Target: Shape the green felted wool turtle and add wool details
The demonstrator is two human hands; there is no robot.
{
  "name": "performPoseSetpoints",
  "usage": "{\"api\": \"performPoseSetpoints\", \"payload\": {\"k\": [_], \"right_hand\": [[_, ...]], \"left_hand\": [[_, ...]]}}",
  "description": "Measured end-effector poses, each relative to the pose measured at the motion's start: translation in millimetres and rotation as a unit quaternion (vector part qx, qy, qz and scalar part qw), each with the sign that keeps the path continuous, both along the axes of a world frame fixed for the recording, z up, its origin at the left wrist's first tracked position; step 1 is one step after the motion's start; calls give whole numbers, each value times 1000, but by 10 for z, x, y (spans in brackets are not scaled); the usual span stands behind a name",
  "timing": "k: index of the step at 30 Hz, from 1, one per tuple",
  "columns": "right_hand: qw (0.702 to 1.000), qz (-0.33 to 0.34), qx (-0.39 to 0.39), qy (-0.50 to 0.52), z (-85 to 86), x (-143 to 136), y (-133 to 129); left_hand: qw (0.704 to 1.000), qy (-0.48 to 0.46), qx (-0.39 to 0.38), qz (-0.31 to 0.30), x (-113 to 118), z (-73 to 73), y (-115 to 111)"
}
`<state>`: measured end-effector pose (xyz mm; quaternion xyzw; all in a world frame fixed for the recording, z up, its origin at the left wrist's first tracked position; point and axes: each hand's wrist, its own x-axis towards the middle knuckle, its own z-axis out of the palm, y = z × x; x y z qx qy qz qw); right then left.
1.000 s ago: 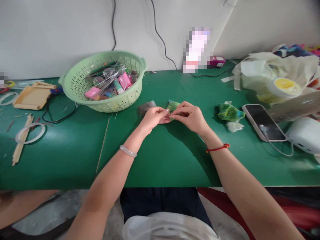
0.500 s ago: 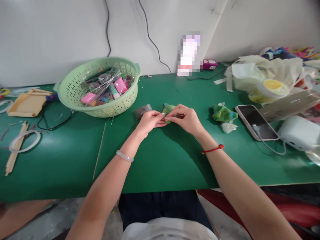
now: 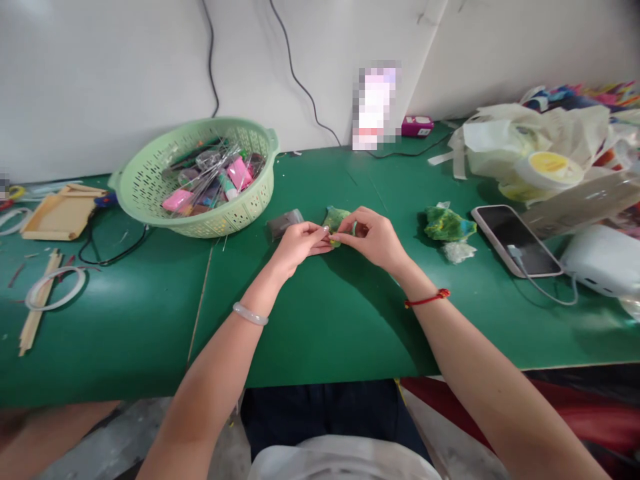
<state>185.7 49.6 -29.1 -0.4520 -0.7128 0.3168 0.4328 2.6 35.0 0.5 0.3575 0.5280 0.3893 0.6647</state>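
My left hand and my right hand meet over the middle of the green table. Both pinch a small green packet between their fingertips; most of it is hidden by my fingers. A small dark packet lies just left of my left hand. A white bangle sits on my left wrist, a red cord on my right.
A light green basket of packets and thin rods stands at the back left. A green-blue crumpled bag, a phone with a cable, a white box, tape rolls and bags lie right. Wooden tray, tape ring and sticks lie left.
My hands stay together on the green packet, with only small finger movements. The view has shifted slightly.
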Motion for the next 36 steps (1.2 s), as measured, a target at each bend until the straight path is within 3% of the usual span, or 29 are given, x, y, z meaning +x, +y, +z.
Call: {"api": "performPoseSetpoints", "payload": {"k": [13, 36], "right_hand": [[999, -3, 22, -37, 36, 20, -12], [999, 6, 27, -47, 49, 13, -38]], "left_hand": [[1000, 8, -5, 2, 28, 69, -22], [1000, 12, 4, -5, 13, 30, -13]]}}
